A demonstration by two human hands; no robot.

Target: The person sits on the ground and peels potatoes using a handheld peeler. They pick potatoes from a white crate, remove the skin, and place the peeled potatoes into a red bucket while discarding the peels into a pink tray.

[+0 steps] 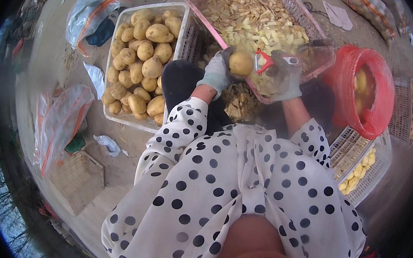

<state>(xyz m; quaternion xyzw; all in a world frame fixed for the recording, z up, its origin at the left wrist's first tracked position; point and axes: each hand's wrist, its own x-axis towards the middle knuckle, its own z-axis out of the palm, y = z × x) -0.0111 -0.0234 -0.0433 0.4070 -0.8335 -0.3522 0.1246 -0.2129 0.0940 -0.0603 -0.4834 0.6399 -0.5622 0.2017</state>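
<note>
My left hand (218,70), in a light work glove with dark fingers, is closed around a potato (241,63) with its skin on. Just right of it, my right hand (286,75), gloved as well, grips a red-handled peeler (264,61), its blade facing the potato with a small gap between them. Both hands are over the near edge of a pink plastic crate (215,34) heaped with potato peelings (254,20). Unpeeled potatoes (152,67) fill a white plastic crate (136,123) to the left. More peelings lie on the ground between my knees.
At the right stands a red mesh bag (377,93) around a container with peeled potatoes in liquid. Below it, pale potatoes (359,171) lie by a white crate (380,166). Plastic sacks (62,115) and an empty-looking crate (78,180) are at the left. Full sacks (370,10) lie at the top right.
</note>
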